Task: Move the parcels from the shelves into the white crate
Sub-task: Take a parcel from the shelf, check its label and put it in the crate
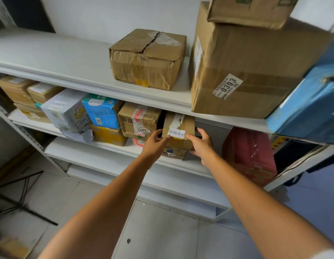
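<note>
A small brown cardboard parcel (179, 126) with a white label sits on the middle shelf (110, 146), stacked on another small box (174, 153). My left hand (154, 144) grips its left side and my right hand (201, 144) grips its right side. Beside it on the left stand a brown box marked 0403 (139, 119), a blue box (102, 111) and a white wrapped parcel (66, 110). A red wrapped parcel (250, 156) stands to the right. The white crate is not in view.
The top shelf (59, 60) carries a dented brown box (147, 58), a large box marked 0393 (246, 71) with another box on it, and a blue box (312, 107) at the right. A black metal stand (22, 202) lies on the tiled floor at left.
</note>
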A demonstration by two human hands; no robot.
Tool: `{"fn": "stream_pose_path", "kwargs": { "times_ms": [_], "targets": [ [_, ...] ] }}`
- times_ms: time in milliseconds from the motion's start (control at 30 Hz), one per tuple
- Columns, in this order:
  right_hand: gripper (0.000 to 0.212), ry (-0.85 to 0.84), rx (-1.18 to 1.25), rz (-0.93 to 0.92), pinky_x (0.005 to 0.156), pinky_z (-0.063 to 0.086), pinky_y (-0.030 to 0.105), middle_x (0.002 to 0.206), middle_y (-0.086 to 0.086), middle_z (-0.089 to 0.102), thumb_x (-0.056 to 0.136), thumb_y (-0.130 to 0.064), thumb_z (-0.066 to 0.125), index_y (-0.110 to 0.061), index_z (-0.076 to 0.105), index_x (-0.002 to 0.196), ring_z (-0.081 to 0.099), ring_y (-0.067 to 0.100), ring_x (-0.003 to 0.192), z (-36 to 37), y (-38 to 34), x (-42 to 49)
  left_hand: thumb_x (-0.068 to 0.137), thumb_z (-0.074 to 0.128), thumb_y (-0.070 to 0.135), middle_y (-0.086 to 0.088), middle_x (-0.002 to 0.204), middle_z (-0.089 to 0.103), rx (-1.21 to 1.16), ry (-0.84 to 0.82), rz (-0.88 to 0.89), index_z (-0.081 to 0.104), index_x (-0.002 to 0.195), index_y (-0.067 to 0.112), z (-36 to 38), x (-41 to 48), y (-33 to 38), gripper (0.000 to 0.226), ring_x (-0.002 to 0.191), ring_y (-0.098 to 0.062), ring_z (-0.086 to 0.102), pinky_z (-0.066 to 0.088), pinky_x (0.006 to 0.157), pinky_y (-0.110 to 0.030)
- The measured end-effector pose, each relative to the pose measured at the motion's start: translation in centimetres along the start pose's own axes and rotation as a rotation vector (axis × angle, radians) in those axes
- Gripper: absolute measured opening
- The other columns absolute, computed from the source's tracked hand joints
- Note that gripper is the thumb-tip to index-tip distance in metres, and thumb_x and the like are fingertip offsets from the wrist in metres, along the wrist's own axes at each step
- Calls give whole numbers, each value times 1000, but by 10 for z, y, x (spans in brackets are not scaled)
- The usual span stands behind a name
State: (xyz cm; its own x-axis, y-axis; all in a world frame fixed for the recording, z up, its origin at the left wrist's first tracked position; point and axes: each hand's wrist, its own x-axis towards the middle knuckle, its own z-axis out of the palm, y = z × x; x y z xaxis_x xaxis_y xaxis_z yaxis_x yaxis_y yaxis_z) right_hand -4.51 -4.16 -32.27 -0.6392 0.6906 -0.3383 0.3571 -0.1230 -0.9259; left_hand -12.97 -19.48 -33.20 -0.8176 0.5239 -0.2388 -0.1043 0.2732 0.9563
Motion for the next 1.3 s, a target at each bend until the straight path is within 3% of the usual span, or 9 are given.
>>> {"fn": "stream_pose_path", "kwargs": {
  "times_ms": [267, 400, 500, 600, 733, 900, 1100, 1233, 1300],
  "targets": [
    [73, 38, 4, 13, 93, 55, 48, 129, 2, 56, 80, -32, 78, -39, 41, 143, 62, 25, 110, -5, 7, -54, 93, 66, 23, -4, 112, 61, -44, -88, 3, 45, 142, 21, -12, -26, 10, 53, 89, -6, 60, 48, 67, -22],
    [79, 28, -75, -15, 99, 52, 44, 136, -1, 49, 81, -30, 79, -38, 37, 146, 58, 23, 113, -11, 13, -80, 92, 67, 17, -5, 109, 66, -36, -143, -12, 43, 142, 21, -18, -40, 11, 55, 94, -20, 67, 59, 84, -45],
    [83, 0, -138, -50, 105, 46, 45, 145, -1, 44, 80, -23, 81, -30, 36, 149, 50, 18, 122, -16, 20, -88, 92, 66, 14, -10, 121, 64, 14, -171, -24, 38, 145, 25, -22, -54, 7, 61, 93, -18, 67, 60, 72, -35],
    [80, -27, -187, -58, 105, 46, 44, 140, 1, 44, 82, -17, 79, -26, 36, 149, 47, 13, 116, -19, 20, -94, 92, 66, 14, -12, 127, 63, 13, -183, -33, 33, 149, 27, -25, -65, 4, 67, 93, -17, 68, 55, 63, -26],
    [74, -12, -241, -67, 85, 52, 32, 132, 4, 49, 85, -31, 75, -27, 38, 148, 54, 20, 113, -20, 18, -101, 91, 67, 10, -14, 125, 64, -1, -188, -39, 35, 148, 24, -27, -80, -1, 66, 95, -18, 68, 54, 63, -23],
    [73, -95, -330, -102, 85, 48, 28, 140, 11, 48, 88, -30, 73, -24, 36, 150, 53, 27, 122, -27, 23, -107, 87, 68, -1, -21, 123, 60, -35, -114, -79, 47, 134, 19, -26, -101, -11, 55, 101, -31, 66, 60, 71, -31],
    [73, -249, -427, -156, 95, 50, 35, 146, 11, 45, 89, -18, 71, -19, 33, 152, 49, 28, 127, -15, 26, -117, 92, 64, 4, -11, 124, 60, -52, 90, -95, 46, 136, 17, -30, -141, -25, 49, 99, -26, 68, 60, 66, -28],
    [74, -350, -432, -193, 94, 55, 46, 142, 9, 49, 87, -18, 74, -23, 35, 150, 57, 28, 116, 14, 21, -128, 90, 67, 10, -8, 123, 63, -87, 259, -124, 51, 125, 19, -53, -158, -36, 39, 96, -27, 71, 62, 76, -46],
    [74, -413, -448, -232, 94, 55, 43, 143, 9, 49, 87, -16, 73, -23, 35, 150, 57, 25, 114, 34, 17, -135, 89, 70, 15, -8, 121, 64, -74, 333, -135, 52, 121, 19, -71, -168, -38, 38, 95, -29, 71, 61, 74, -50]
  ]
}}
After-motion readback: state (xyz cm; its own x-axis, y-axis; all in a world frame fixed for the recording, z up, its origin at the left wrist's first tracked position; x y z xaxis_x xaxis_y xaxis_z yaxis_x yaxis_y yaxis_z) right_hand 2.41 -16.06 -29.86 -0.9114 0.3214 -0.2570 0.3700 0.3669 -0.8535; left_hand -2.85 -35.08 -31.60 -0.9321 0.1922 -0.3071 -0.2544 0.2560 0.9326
